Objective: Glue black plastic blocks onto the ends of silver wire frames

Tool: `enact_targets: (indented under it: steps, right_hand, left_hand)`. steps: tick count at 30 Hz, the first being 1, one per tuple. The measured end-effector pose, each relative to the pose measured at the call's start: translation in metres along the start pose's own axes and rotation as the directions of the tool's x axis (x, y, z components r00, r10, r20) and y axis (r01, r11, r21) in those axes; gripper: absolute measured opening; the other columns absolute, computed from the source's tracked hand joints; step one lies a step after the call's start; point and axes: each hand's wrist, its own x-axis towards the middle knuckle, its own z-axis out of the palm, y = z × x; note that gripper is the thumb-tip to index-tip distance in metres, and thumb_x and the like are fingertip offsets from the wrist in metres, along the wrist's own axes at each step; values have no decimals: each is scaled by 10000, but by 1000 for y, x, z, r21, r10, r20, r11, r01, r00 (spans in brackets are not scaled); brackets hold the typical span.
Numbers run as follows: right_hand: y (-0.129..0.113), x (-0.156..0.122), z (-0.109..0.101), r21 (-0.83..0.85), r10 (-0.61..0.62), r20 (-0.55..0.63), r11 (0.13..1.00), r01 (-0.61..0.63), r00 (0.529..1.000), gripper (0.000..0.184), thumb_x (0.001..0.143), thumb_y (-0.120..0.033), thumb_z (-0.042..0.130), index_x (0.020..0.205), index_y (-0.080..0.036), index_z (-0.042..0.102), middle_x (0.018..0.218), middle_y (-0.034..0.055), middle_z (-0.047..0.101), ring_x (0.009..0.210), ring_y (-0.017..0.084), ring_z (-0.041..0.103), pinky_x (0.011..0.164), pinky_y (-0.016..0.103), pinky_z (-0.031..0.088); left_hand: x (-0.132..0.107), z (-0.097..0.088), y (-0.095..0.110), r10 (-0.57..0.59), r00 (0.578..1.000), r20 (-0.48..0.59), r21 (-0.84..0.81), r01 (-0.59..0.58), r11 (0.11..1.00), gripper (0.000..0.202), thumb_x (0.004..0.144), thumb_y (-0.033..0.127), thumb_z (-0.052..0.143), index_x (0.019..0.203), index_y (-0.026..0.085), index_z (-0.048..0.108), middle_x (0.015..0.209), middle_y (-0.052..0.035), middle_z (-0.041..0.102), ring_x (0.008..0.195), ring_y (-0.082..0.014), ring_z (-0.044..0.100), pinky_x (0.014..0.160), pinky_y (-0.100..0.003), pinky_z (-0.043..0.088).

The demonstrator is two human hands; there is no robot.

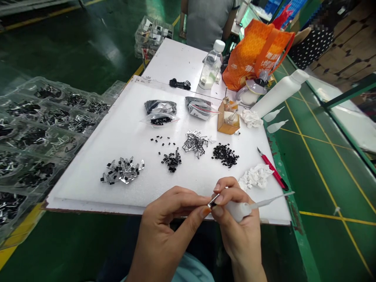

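Just past the table's front edge, my left hand (pixel 176 219) pinches a small silver metal piece (pixel 214 200) between thumb and forefinger. My right hand (pixel 239 219) closes on its other end, where something dark shows between the fingertips. Tucked in the right hand is a white squeeze bottle (pixel 237 211) with a long thin nozzle pointing right. Ahead of the hands lie a pile of small black pieces (pixel 225 155), a second pile of black pieces (pixel 172 159) and a heap of thin metal frames (pixel 195 143). Frames with black ends (pixel 122 170) lie to the left.
Crumpled tissue (pixel 256 176) and a red craft knife (pixel 272 171) lie at right. Farther back stand zip bags (pixel 161 111), a small brown box (pixel 228 124), a clear bottle (pixel 210 66) and an orange bag (pixel 249 55). Part trays (pixel 55 113) line the left. Someone sits beyond.
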Motion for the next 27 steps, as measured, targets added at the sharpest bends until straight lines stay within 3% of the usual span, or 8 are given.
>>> enact_targets:
  steps: [6,10,15,19,22,25,27]
  right_hand:
    - [-3,-3,4,39,46,-78,998,-43,996,111,840,-235,827,842,-333,773,1036,23,545,919,178,554,762,289,474]
    - [-2,-6,3,74,97,-74,993,-92,993,80,843,-263,824,829,-313,765,1083,32,540,879,176,555,740,304,468]
    - [1,-2,7,115,77,-111,991,-64,991,169,805,-246,860,881,-326,733,1055,15,551,874,163,543,744,277,456]
    - [-1,1,15,102,54,-155,994,-39,986,265,771,-278,893,970,-329,724,861,-11,565,736,151,512,693,280,443]
    - [-5,3,16,123,137,-112,985,-123,984,348,785,-332,884,1084,-353,707,697,-50,518,607,139,457,598,273,426]
    - [-11,18,6,148,154,-81,979,-141,985,382,780,-424,871,1114,-324,715,711,-46,526,575,120,432,552,260,411]
    - [-14,43,-9,110,90,-143,991,-75,986,358,805,-503,818,1067,-273,739,782,-26,548,562,97,404,547,261,401]
  left_hand:
    - [0,0,-1,60,998,25,15,-61,998,145,838,227,808,874,353,870,799,-7,755,719,-156,726,610,-181,586]
    - [-2,4,5,24,1000,-12,13,-24,1000,142,823,220,803,803,348,862,795,-1,747,732,-148,715,621,-162,572]
    - [-4,7,10,-11,999,-48,-1,11,1000,102,792,235,826,777,332,855,787,-5,749,739,-160,711,634,-187,580]
    - [-1,4,4,-127,992,3,-136,127,983,40,777,271,871,782,300,844,787,10,765,723,-138,720,657,-174,585]
    - [3,2,-2,-227,966,121,-303,253,919,56,780,288,894,785,285,839,758,21,798,701,-110,729,672,-153,586]
    - [6,0,-6,-299,943,143,-412,332,849,120,757,330,920,807,264,834,701,9,813,680,-113,744,677,-158,597]
    - [7,-2,-6,-338,935,108,-412,352,841,181,738,374,930,815,249,825,664,-3,809,663,-125,752,669,-169,605]
